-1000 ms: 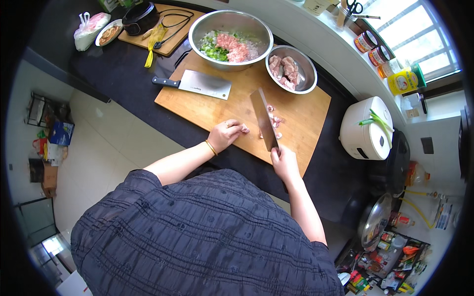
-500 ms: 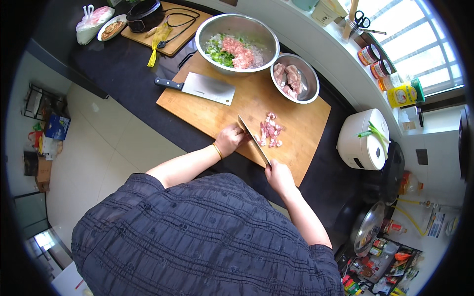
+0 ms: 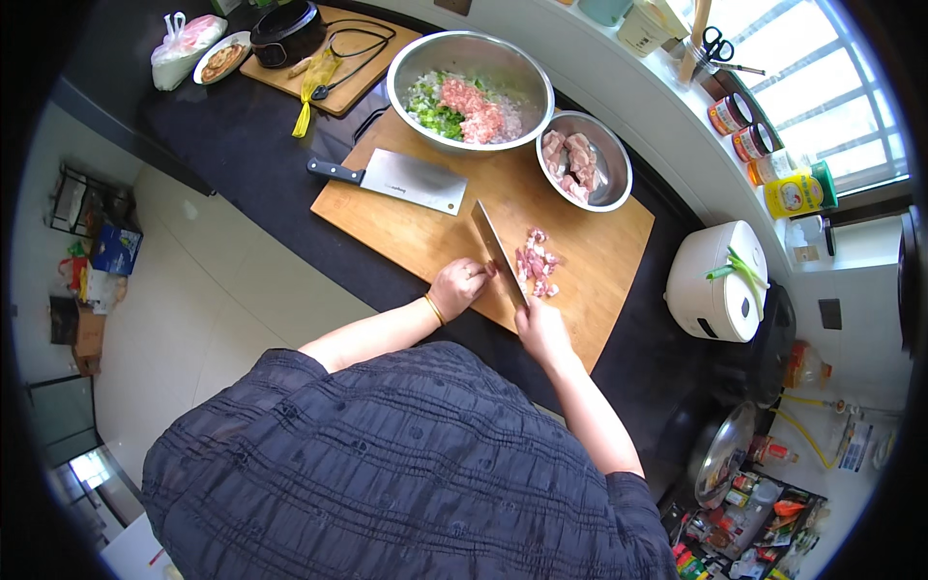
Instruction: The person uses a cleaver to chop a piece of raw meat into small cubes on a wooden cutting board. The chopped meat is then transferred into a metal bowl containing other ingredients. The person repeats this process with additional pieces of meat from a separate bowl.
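Note:
My right hand (image 3: 543, 331) is closed round the handle of a cleaver (image 3: 498, 249), its blade standing on edge over the wooden cutting board (image 3: 590, 290). Just left of the blade, my left hand (image 3: 458, 290) has its fingers curled and pressed on a small piece of meat (image 3: 490, 269), mostly hidden by fingers and blade. Right of the blade lies a little heap of chopped raw meat (image 3: 536, 261). A second cleaver (image 3: 411, 181) with a black handle rests flat on the board's far left part.
At the board's far edge stand a large steel bowl (image 3: 534, 72) with minced meat and chopped greens, and a smaller steel bowl (image 3: 619, 174) with meat chunks. A white rice cooker (image 3: 710, 290) bearing scallion pieces is at right. Another board (image 3: 362, 72) lies far left.
The cleaver's blade has tipped more upright and shifted slightly, with my right hand higher on the board. My left hand has drawn a little away from the blade, fingers still curled.

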{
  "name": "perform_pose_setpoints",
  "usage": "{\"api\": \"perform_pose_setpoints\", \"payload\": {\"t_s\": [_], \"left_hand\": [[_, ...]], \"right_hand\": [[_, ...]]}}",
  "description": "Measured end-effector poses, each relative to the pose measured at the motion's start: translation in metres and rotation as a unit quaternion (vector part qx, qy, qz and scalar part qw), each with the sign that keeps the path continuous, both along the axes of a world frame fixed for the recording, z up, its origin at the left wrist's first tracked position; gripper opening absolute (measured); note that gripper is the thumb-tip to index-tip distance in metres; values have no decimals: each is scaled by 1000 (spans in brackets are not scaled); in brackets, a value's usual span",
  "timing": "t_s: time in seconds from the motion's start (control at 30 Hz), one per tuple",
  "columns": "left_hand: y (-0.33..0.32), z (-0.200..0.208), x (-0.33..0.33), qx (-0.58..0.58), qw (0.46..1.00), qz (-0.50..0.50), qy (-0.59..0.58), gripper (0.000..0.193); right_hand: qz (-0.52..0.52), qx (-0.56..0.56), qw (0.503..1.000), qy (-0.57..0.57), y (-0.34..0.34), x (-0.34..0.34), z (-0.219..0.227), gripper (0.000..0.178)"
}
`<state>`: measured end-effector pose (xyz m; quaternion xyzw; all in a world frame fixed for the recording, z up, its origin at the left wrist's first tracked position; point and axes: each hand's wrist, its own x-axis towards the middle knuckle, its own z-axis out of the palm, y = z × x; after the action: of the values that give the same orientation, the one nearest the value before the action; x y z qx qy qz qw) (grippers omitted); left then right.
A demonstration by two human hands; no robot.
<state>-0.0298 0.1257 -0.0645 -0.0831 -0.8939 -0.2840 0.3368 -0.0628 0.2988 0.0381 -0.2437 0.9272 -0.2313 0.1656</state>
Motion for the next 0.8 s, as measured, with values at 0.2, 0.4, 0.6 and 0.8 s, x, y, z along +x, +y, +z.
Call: {"api": "perform_pose_setpoints", "payload": {"t_s": [0.2,0.4,0.6,0.8], "left_hand": [[-2,12,-2,27,1000,-12,-6,12],[3,9,-11,62,998,15,-31,16],[-2,9,-19,84,995,20,-59,14],[-5,15,-33,107,985,36,-134,9]], "right_hand": [[-51,-23,998,-33,23,3,14,19],[-46,-17,998,-46,26,12,17,19],[-61,-27,997,-39,25,13,10,20],[-110,-44,990,-82,21,12,16,21]]}}
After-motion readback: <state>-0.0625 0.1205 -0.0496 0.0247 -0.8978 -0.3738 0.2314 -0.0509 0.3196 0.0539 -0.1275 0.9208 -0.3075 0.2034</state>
